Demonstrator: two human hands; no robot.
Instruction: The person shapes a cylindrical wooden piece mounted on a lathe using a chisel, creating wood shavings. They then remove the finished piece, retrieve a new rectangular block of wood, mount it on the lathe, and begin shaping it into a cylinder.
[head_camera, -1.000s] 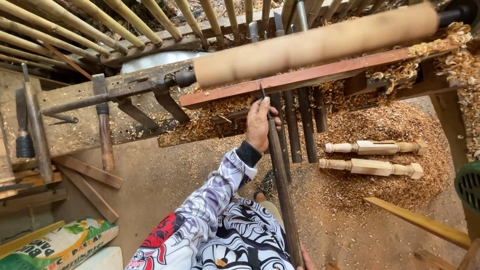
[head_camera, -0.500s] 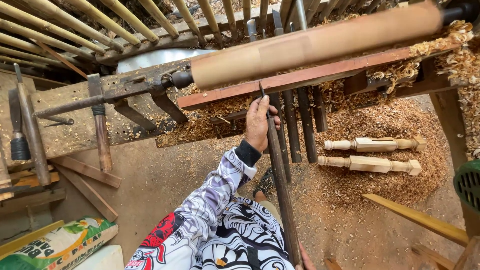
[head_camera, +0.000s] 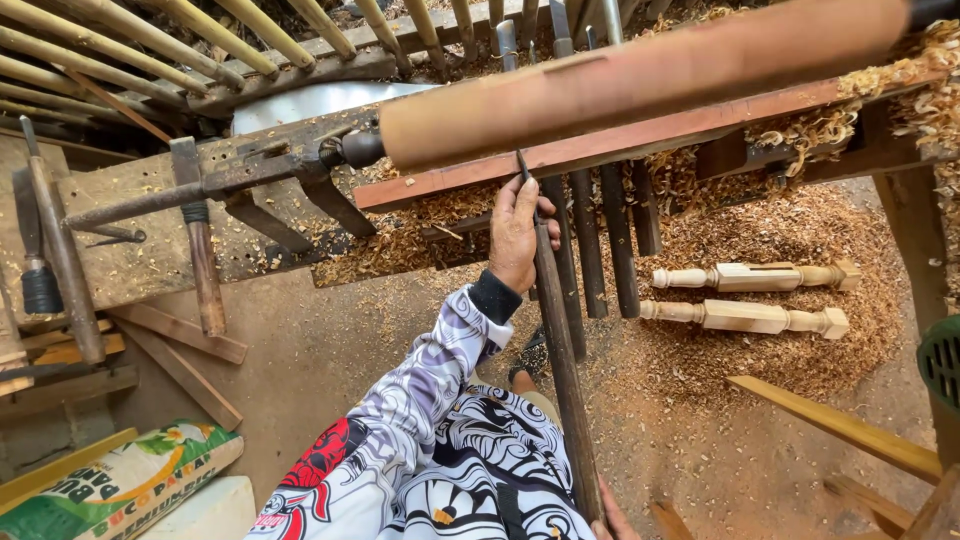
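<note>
Dirt floor (head_camera: 300, 340) w/ sawdust heap (head_camera: 760, 370); wooden bench (head_camera: 120, 265) at left.

Two turned legs (head_camera: 745, 298) on shavings – hammer (head_camera: 198, 240), printed sack (head_camera: 110, 485)

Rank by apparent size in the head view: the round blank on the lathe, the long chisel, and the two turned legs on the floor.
1. Round blank, largest.
2. Long chisel, held by the left hand.
3. Two turned legs: alike, unranked; farther away, so apparent size may mislead.

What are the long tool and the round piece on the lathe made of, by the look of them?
Tool: dark wooden handle, worn and matte; thin grey tip, likely steel. Round piece: bare wood, pale brown, smooth and unfinished; shavings of the same colour lie below.
</note>
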